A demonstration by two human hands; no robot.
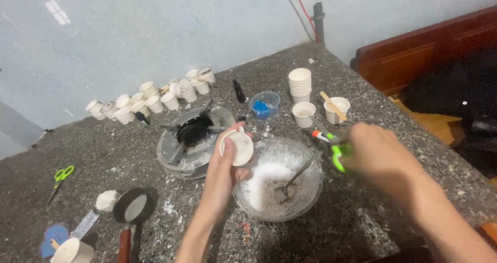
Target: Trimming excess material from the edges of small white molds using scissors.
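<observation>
Centre frame, the left hand (222,170) grips a small white cup (236,147), tipped mouth-sideways just left of the glass bowl (305,195) holding white powder and a fork (296,177). At right, the blurred right hand (375,157) seemingly clenches green-handled scissors (337,157), above the bowl's right rim.

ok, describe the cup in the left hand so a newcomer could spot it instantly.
Start at the clear glass bowl of white powder near the front of the speckled stone table. At its left rim the left hand holds a small white paper cup, tilted with its mouth toward the camera. Unlike the stacked cups and the cluster of cups farther back, it is held off the table.
</observation>
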